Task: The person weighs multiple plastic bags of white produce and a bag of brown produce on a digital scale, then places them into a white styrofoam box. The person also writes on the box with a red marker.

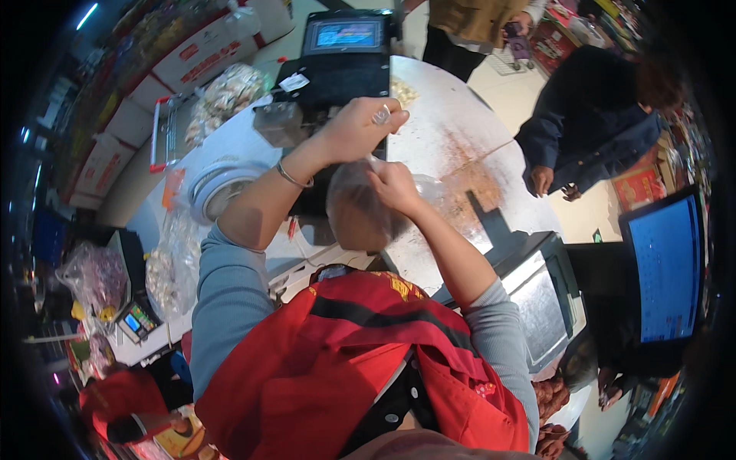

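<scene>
A clear plastic bag [359,213] with brown contents, which look like powder, hangs in front of my chest above the table. My right hand [397,187] is closed around its gathered neck. Just above, my left hand [368,126] is curled in a fist over the upper end of the neck, its fingertips hidden beneath; it wears a ring and a bracelet [293,175]. Behind my hands stands a black machine with a lit screen [347,34], and a grey block-shaped part [280,122] shows beside my left wrist.
Brown powder [474,184] is scattered over the white round table [425,75]. A round blue-rimmed dish [221,192] and bagged goods [164,276] lie left. A metal-topped machine [526,299] and a monitor [664,270] stand right. People [592,121] are across the table.
</scene>
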The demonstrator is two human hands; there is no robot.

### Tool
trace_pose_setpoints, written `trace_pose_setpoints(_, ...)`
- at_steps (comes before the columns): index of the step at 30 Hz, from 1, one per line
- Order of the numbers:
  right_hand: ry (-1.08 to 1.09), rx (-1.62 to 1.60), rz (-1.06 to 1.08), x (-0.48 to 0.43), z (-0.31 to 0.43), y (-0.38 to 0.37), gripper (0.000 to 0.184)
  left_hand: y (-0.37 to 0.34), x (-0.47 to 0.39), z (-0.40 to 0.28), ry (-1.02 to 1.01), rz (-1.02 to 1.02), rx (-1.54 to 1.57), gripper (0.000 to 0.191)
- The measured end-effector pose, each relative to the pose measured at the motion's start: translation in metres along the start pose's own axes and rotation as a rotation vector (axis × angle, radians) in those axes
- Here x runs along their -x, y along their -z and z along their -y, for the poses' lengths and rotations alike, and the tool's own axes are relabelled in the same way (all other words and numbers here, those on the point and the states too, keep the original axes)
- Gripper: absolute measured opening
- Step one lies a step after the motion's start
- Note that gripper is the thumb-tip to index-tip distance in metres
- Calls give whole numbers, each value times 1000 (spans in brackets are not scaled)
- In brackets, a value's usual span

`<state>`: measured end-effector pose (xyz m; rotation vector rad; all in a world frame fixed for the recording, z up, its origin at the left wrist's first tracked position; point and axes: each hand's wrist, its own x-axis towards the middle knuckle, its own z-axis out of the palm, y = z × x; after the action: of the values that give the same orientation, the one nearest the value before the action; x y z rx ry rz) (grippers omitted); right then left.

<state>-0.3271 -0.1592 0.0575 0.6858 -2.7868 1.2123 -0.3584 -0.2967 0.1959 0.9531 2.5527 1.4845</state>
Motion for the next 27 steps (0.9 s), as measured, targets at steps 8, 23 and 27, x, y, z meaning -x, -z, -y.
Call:
trace_pose_setpoints(8,192,-78,-140,-38,19,-91,25,15,71,27,31,-372,178,30)
trace_pose_setpoints(23,172,-65,17,-33,18,-53,17,-3,179,143,345,-913,91,30)
trace_pose_setpoints(27,36,-27,109,-29,21,-44,21,-42,229,253,584,-739,-602,38)
